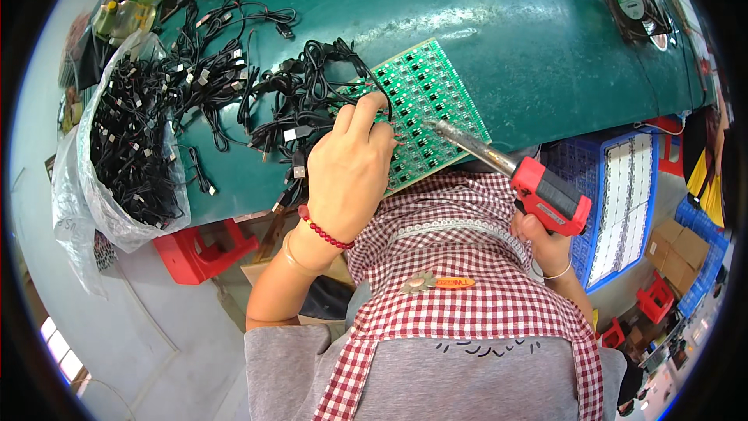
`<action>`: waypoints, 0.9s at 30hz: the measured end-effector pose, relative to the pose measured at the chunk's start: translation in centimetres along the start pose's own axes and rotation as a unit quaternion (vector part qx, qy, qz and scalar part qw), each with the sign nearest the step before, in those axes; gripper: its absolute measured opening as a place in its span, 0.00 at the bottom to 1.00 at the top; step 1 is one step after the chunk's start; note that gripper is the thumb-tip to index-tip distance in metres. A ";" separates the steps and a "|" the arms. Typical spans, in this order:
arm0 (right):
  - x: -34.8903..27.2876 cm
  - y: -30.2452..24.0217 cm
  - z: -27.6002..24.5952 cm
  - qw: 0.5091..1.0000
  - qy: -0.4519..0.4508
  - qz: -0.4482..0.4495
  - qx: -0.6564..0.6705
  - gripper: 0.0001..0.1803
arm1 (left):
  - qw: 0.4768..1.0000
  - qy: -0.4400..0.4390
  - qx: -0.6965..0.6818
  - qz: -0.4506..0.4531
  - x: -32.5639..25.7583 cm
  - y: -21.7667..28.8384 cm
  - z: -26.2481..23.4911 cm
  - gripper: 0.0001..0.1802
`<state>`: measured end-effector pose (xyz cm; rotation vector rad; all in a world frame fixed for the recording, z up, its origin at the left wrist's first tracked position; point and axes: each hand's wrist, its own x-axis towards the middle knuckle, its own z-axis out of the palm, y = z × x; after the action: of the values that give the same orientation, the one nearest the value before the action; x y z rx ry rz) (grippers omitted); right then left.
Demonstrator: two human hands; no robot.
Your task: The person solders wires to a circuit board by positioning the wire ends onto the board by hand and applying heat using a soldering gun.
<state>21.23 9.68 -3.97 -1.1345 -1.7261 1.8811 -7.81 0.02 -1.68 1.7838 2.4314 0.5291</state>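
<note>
A green circuit board panel with rows of small repeated circuits lies at the near edge of the table. My left hand is over its left side, fingers closed on a black USB cable that loops up over the fingertips. The cable's held end is hidden by the fingers. My right hand is wrapped around the handle of a red and black soldering iron. The iron's metal tip points left at the middle of the panel; whether it touches cannot be told. More black USB cables are heaped beside my left hand.
At the left, a clear plastic bag bulges with black cables. A small fan stands at the table's far right. Below the table are a red stool on the left and a blue crate with white panels on the right.
</note>
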 end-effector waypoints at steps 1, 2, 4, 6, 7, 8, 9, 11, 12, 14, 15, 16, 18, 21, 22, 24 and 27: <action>-0.1 0.1 -0.1 0.999 -0.007 0.033 0.028 0.12 | 1.000 0.004 0.002 -0.001 0.0 0.0 0.1 0.04; -0.1 0.1 -0.1 0.999 -0.008 0.033 0.028 0.12 | 1.000 0.008 0.003 -0.003 0.0 0.0 0.2 0.03; 0.0 0.0 0.0 0.998 -0.042 0.047 -0.013 0.13 | 1.000 0.006 -0.001 -0.003 0.0 -0.1 0.2 0.03; -0.1 0.2 0.1 0.998 -0.044 0.048 -0.015 0.13 | 1.000 0.005 -0.006 -0.001 0.0 -0.1 0.3 0.03; -0.1 0.2 0.2 0.998 -0.045 0.048 -0.017 0.13 | 1.000 0.008 0.000 0.001 0.1 -0.1 0.3 0.03; 0.0 0.0 0.5 0.998 -0.046 0.048 -0.017 0.13 | 1.000 0.010 0.006 0.002 0.1 0.0 0.3 0.03; 0.2 -0.5 1.0 0.998 -0.037 0.030 -0.031 0.11 | 1.000 0.010 0.006 0.001 0.1 0.0 0.3 0.03; 0.6 -0.7 1.4 0.998 -0.028 0.011 -0.046 0.13 | 1.000 0.008 0.016 0.001 0.1 0.0 0.4 0.03; 0.8 -0.7 1.5 0.998 -0.030 -0.017 -0.058 0.13 | 1.000 0.009 0.015 0.000 0.1 0.0 0.4 0.03; 0.8 -0.6 1.4 0.996 -0.033 -0.045 -0.070 0.12 | 1.000 0.005 0.015 0.000 0.1 0.0 0.4 0.03; 0.6 -0.5 1.2 0.997 -0.042 -0.009 -0.064 0.13 | 1.000 0.006 0.015 -0.001 0.1 0.0 0.4 0.03; 0.5 -0.5 1.0 0.997 -0.051 0.028 -0.057 0.15 | 1.000 0.004 0.007 -0.005 0.0 0.0 0.4 0.03; 0.6 -0.5 1.1 0.996 -0.055 0.029 -0.060 0.15 | 1.000 0.002 -0.001 -0.009 0.1 0.0 0.3 0.03; 0.7 -0.9 1.0 0.995 -0.065 0.022 -0.077 0.15 | 1.000 -0.005 0.006 -0.011 0.1 0.1 0.3 0.03; 0.7 -1.0 1.0 0.993 -0.071 0.014 -0.091 0.14 | 1.000 -0.006 0.006 -0.012 0.1 0.1 0.3 0.03; 0.3 -0.7 0.9 0.996 -0.052 0.021 -0.074 0.14 | 1.000 -0.007 0.007 -0.014 0.2 0.1 0.3 0.03; -0.2 0.0 0.4 0.998 -0.025 0.040 -0.038 0.14 | 1.000 -0.010 0.010 -0.013 0.2 0.1 0.3 0.03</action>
<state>21.08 9.25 -3.87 -1.2109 -1.8182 1.9225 -7.67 0.30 -1.88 1.7533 2.4521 0.4832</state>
